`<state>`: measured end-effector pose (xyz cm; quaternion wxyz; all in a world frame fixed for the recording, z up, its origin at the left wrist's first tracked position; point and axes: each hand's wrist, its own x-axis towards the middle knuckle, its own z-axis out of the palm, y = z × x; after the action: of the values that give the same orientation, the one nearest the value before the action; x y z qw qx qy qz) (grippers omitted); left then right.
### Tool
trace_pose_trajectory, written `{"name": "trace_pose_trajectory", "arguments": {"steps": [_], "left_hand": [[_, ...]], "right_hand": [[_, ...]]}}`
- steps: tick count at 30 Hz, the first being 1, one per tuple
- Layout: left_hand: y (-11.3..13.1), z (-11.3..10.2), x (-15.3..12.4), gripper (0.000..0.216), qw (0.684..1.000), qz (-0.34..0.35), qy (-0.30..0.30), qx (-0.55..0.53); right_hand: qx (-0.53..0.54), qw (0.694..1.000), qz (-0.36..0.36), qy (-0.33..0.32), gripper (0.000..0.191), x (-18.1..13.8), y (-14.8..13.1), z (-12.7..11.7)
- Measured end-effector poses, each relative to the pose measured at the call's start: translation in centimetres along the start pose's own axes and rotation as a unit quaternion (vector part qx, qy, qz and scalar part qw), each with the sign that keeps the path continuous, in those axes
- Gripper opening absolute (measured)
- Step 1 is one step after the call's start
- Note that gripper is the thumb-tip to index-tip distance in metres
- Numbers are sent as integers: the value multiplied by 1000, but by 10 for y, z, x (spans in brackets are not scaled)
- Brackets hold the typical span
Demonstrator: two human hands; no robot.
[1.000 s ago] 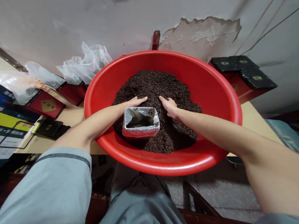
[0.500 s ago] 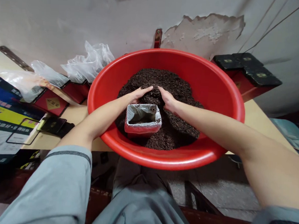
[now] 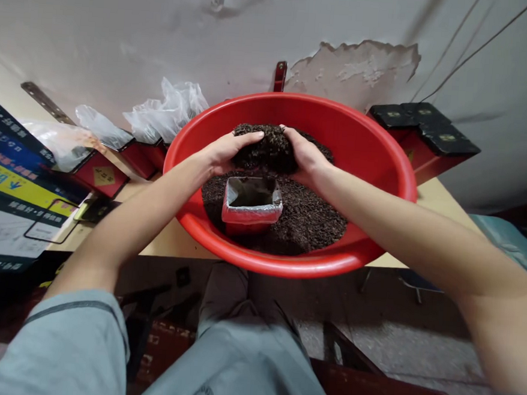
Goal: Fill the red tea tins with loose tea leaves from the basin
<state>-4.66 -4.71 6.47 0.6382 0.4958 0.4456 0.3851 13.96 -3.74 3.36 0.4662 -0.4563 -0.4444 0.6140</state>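
Between them, my left hand and my right hand hold a cupped heap of dark loose tea leaves. The heap is raised just behind and above an open red box, and some leaves seem to fall toward its mouth. A silvery liner is folded over the box's rim; its inside is dark, and how full it is I cannot tell. The box stands among more tea leaves inside a large red plastic basin.
The basin rests on a pale wooden table against the wall. On the left are red boxes with clear plastic bags and a printed carton. Red boxes with black lids stand at the back right.
Both hands have come up from the tea leaves with a scooped heap between them, now higher and close behind the open box. The view has shifted slightly.
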Motion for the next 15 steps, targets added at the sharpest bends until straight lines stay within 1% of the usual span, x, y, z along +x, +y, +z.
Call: {"name": "trace_pose_trajectory", "arguments": {"steps": [2, 4, 6, 9, 10, 12, 15], "left_hand": [[3, 2, -23, 38, 999, -30, -12, 10], [4, 3, -39, 35, 998, -54, -7, 33], [4, 5, -51, 38, 996, -51, 19, 71], [8, 6, -64, 43, 984, -23, 56, 166], [11, 7, -67, 43, 978, -20, 56, 201], [16, 7, -75, 38, 966, -27, 36, 254], [24, 8, -83, 33, 960, -40, 1, 279]], "right_hand": [[33, 999, 17, -7, 26, -20, -4, 6], [43, 998, 39, 4, 11, -36, -7, 12], [41, 997, 61, 11, 14, -48, -10, 16], [33, 996, 84, -14, 19, -59, -15, 18], [22, 996, 87, -27, 19, -61, -17, 17], [-19, 994, 90, -50, 22, -64, -22, 14], [-89, 989, 85, -83, 30, -65, -31, 9]]}}
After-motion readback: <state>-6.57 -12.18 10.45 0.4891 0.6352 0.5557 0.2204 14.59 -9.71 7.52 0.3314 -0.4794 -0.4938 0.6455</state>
